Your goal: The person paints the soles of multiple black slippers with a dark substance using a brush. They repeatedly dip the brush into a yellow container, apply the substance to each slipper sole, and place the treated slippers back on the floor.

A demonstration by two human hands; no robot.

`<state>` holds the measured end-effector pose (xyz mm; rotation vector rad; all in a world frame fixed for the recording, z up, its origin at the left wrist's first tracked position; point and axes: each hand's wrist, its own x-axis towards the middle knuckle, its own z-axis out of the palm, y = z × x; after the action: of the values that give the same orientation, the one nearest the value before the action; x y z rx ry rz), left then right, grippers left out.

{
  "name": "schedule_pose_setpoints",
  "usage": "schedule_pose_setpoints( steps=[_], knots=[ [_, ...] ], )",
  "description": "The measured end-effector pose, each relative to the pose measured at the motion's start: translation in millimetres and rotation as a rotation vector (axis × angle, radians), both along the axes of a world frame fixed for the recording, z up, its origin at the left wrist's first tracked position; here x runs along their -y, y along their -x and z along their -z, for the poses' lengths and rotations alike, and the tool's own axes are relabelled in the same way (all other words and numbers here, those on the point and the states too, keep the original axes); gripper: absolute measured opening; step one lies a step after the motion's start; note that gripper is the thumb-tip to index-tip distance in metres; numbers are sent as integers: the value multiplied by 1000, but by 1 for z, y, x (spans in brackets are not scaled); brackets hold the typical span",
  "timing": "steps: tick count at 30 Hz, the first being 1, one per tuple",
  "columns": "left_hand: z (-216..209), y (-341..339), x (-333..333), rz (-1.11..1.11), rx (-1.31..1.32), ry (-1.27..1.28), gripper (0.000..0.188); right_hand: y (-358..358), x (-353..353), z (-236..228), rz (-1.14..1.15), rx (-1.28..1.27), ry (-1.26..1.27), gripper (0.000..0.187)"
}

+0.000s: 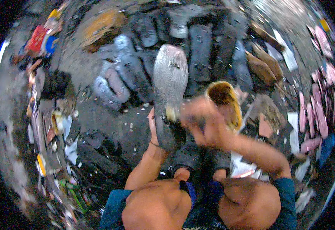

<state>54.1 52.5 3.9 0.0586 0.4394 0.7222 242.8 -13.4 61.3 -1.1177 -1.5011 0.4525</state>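
Observation:
My left hand [152,124] grips the edge of a shoe [170,73], held sole up in front of my knees. Its sole is silvery grey and the heel end is dark. A small yellowish patch shows on the sole near the heel. Close by on its right is my right hand [204,120], smeared by motion. Its fingers look bent, but I cannot make out what they hold, if anything. Just beyond that hand stands an open round container [234,101] with a thick yellow crust on its rim and brown inside.
Several dark shoes [201,51] lie in an arc beyond my hands. Brown pieces [260,69] sit at the right of the arc, and an orange-brown one [102,28] at far left. Pink strips [318,111] lie at right, mixed scraps [73,149] at left. My feet are close below.

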Motion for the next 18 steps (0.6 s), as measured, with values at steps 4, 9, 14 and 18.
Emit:
schedule_pose_setpoints(
  steps=[4,9,14,18],
  knots=[
    [12,36,13,-249,-309,-112,42,23,88,4,-487,-3,469,35],
    [68,149,135,-278,-1225,-422,32,0,99,15,137,-49,709,21],
    [39,146,132,-302,-1020,-190,39,-7,110,20,229,-16,720,21],
    [22,129,57,-461,-853,-380,39,-11,115,25,269,-37,776,19]
  ],
)
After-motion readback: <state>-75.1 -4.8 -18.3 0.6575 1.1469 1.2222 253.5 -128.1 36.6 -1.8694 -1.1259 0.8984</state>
